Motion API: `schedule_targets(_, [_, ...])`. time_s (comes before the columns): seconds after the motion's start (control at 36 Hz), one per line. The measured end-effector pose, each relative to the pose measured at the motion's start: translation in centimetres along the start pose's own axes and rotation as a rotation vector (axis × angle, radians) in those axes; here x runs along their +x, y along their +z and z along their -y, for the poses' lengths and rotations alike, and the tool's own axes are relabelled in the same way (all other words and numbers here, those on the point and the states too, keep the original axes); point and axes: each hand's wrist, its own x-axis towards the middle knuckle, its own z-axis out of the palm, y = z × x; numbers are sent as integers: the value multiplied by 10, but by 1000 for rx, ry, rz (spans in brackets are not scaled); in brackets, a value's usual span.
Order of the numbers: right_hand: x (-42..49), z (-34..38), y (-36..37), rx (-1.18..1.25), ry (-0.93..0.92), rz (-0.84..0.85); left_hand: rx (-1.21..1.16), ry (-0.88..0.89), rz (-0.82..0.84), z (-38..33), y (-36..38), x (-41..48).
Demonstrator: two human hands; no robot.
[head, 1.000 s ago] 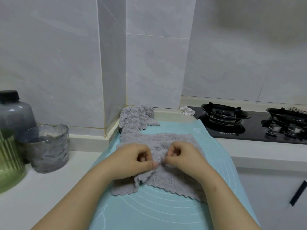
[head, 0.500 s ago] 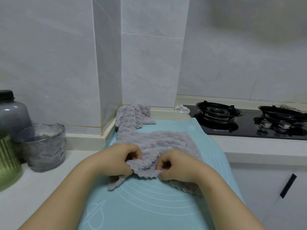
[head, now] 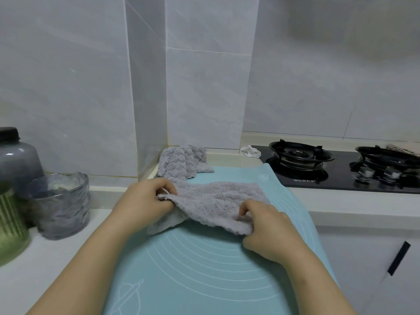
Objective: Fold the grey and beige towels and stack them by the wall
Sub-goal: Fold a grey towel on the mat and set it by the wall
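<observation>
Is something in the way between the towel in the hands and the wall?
Nothing visible blocks it. The left hand and right hand pinch the grey towel on the blue mat. A second towel already lies by the wall, so this one would probably go on top of it.

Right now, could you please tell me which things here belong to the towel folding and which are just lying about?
Job: grey towel, pinched by left hand and right hand; second grey towel against the wall.
Lying about: gas hob, glass cup, grey jar, green container, white scrap.
</observation>
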Motion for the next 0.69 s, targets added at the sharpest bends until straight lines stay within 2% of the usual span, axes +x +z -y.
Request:
schedule_targets(0.08, [2, -6, -3, 17, 89, -167, -119, -63, -33, 2, -1, 3])
schedule_targets(0.17, [4, -16, -2, 212, 212, -299, -249, -129, -89, 5, -1, 5])
schedule_targets(0.28, [9, -25, 1, 371, 258, -420, -220, -149, -139, 9, 0, 7])
schedule_targets(0.36, [12, -27, 1, 659, 285, -452, -285, -144, -185, 8, 0, 7])
schedule_targets(0.42, [12, -27, -1, 839, 298, -513, -468, -165, -207, 5, -1, 5])
schedule_targets(0.53, [10, -22, -8, 1107, 278, -615, -901, -242, -107, -1, -4, 2])
schedule_targets(0.61, [9, -21, -11, 1258, 280, -616, -1022, -282, -6, -6, -9, 1])
schedule_targets(0.69, [8, -25, -15, 1309, 299, -611, -1077, -282, 78, -8, -14, -3])
